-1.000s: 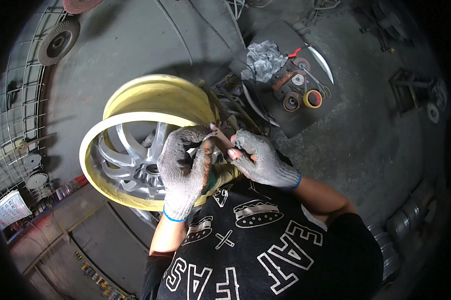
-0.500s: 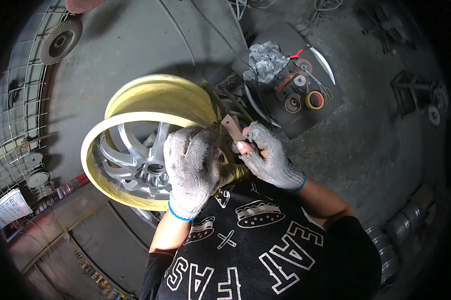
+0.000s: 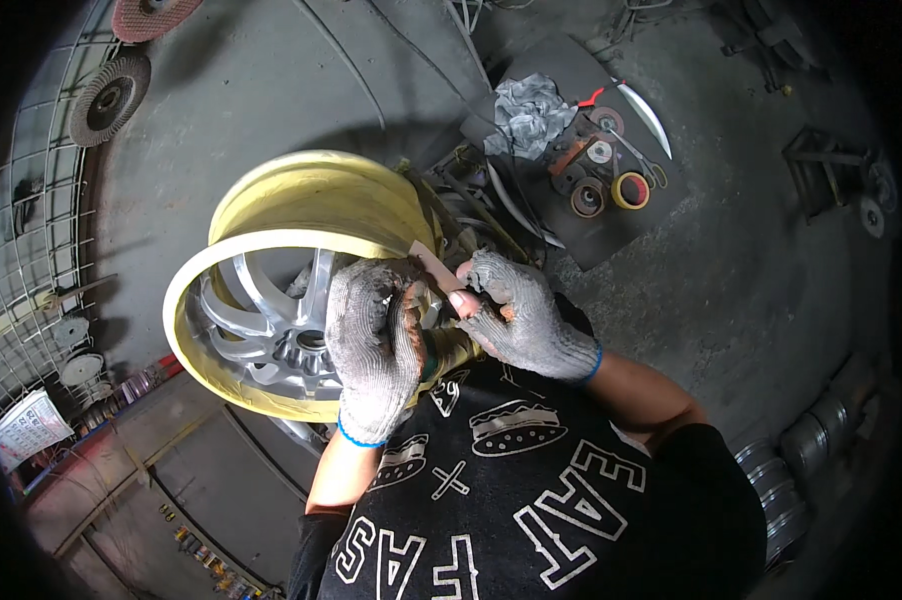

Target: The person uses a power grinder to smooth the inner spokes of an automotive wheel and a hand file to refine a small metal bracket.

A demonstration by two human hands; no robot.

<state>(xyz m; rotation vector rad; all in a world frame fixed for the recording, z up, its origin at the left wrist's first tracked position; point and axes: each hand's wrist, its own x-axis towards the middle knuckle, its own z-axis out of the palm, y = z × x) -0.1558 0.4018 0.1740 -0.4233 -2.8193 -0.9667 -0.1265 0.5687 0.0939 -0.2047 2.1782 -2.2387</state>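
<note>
Good open stretch of grey floor [image 3: 691, 290] right of center, fairly bare-looking. Wire rack [image 3: 46, 180] curves along the left edge. Wheel [image 3: 318, 290] sits left of center, shiny spokes, rim in wrinkly yellow. Dark flat board [image 3: 611, 228], upper right. Right hand [image 3: 526, 315], mid-frame in grubby knit, pinches a flat tan strip [image 3: 437, 268] with bare fingertips; left hand [image 3: 376, 325] curls at its upper end, can't tell if gripping. Crumpled grey cloth [image 3: 533, 112] and ring-shaped yellow roll [image 3: 631, 204] lie on the board.
</note>
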